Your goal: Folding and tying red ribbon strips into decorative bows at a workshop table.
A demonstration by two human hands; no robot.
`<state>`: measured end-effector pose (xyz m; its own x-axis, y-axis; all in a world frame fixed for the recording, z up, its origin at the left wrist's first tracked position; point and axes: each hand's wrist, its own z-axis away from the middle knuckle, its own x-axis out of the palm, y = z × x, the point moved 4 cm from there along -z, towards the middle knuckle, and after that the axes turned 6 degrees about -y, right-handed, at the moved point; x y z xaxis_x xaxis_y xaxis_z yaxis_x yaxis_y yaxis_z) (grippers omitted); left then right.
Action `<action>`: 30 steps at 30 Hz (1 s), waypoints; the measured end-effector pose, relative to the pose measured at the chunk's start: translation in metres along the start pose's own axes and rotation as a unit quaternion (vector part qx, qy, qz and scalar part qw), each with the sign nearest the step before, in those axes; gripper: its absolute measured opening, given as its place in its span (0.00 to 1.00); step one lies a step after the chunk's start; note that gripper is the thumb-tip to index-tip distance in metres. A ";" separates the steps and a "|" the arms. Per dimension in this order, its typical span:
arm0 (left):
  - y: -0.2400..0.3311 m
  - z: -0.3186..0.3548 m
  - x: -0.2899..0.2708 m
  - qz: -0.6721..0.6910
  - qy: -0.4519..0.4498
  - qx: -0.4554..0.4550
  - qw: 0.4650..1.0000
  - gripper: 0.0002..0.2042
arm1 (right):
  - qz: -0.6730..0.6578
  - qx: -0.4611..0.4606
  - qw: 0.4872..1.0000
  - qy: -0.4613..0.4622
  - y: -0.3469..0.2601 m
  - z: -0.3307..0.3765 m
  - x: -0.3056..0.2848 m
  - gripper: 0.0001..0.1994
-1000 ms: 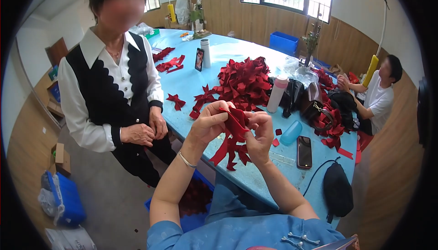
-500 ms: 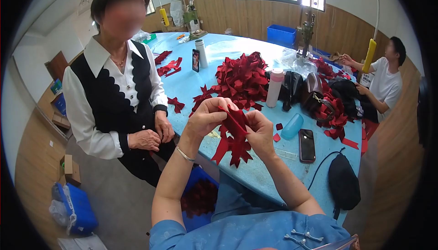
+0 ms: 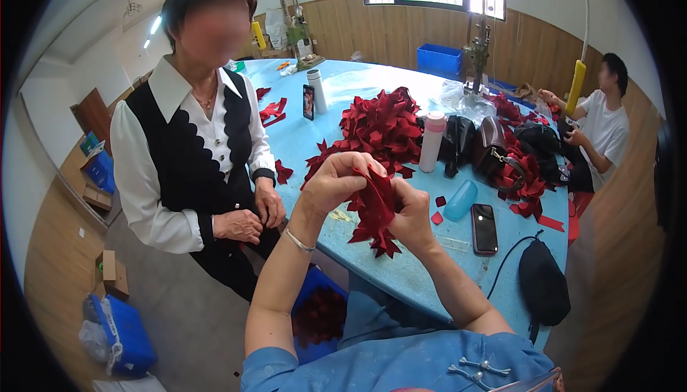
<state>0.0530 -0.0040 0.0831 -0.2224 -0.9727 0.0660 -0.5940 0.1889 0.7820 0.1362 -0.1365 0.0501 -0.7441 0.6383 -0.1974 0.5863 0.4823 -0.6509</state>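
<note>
Between my two hands hangs a red fabric bow (image 3: 376,209) with notched tails, held up above the near edge of the blue table (image 3: 422,285). My left hand (image 3: 336,181), with a bangle on its wrist, is closed on the bow's upper left side. My right hand (image 3: 411,209) pinches its right side, the thumb pressed against the cloth. Folds and fingers hide part of the bow's middle. Just beyond my hands lies a large heap of red bows (image 3: 383,131). Two small red scraps (image 3: 437,217) rest right of my right hand.
A pink-capped bottle (image 3: 432,141), blue case (image 3: 461,201), phone (image 3: 484,229) and black pouch (image 3: 544,282) occupy the table's right side. A person (image 3: 207,127) stands close at left; another (image 3: 601,113) works at far right. Below the table edge, a blue bin (image 3: 304,349) holds red pieces.
The bow in my hands is now bunched tighter, its tails drawn together, and my right hand has closed in on it. The standing person appears slightly further right in view.
</note>
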 end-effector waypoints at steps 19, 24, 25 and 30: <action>-0.001 0.042 -0.008 0.038 0.117 0.063 0.990 0.03 | -0.134 0.020 0.985 -0.105 -0.010 0.013 0.020 0.10; -0.006 0.049 0.006 0.053 0.080 0.055 0.994 0.04 | -0.076 0.000 0.995 -0.066 0.002 0.019 0.026 0.09; -0.005 0.051 0.006 0.024 0.087 0.056 0.994 0.03 | -0.049 0.010 0.996 -0.075 -0.002 0.018 0.026 0.08; 0.011 0.054 0.005 -0.095 0.121 0.023 0.988 0.03 | -0.005 0.053 0.996 -0.078 0.002 0.013 0.025 0.06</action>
<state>0.0038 0.0005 0.0586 0.0843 -0.9940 0.0700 -0.6429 -0.0006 0.7660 0.1142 -0.1272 0.0339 -0.7956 0.5282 -0.2966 0.5474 0.4173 -0.7254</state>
